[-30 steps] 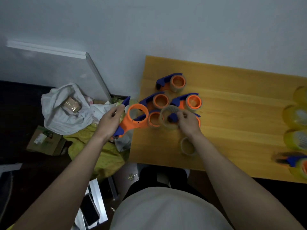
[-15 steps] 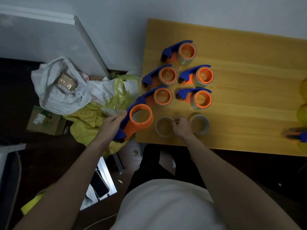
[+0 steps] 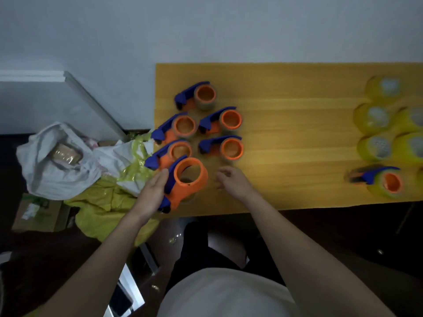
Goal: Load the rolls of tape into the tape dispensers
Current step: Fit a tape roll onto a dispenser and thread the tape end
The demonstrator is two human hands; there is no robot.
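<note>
Since half a second ago, my left hand (image 3: pixel 153 193) has carried the empty dispenser (image 3: pixel 185 181) in over the near left corner of the table (image 3: pixel 297 124), so that its orange ring now hangs right over a roll of tape (image 3: pixel 190 197), of which only a faint rim shows below; my right hand (image 3: pixel 232 181) has let go of the rolls and hovers loose-fingered beside it, holding nothing. My left palm and thumb lie along the blue guard; the fingers are hidden behind the body, but the tool is clearly up in that hand. To do this well, I judge I should centre the ring on the roll's core and push straight down, with my right hand steadying the roll so it does not skid on the wood. A second loose roll may lie under my right fingers; blur keeps me from telling. Five loaded dispensers (image 3: pixel 183 126) crowd just beyond, the nearest almost touching my tool, so there is little room to swing. Yellow rolls (image 3: pixel 375 115) and another loaded dispenser (image 3: pixel 384 181) sit well apart on the right. White and yellow bags (image 3: pixel 68 161) are heaped off the table's left edge.
</note>
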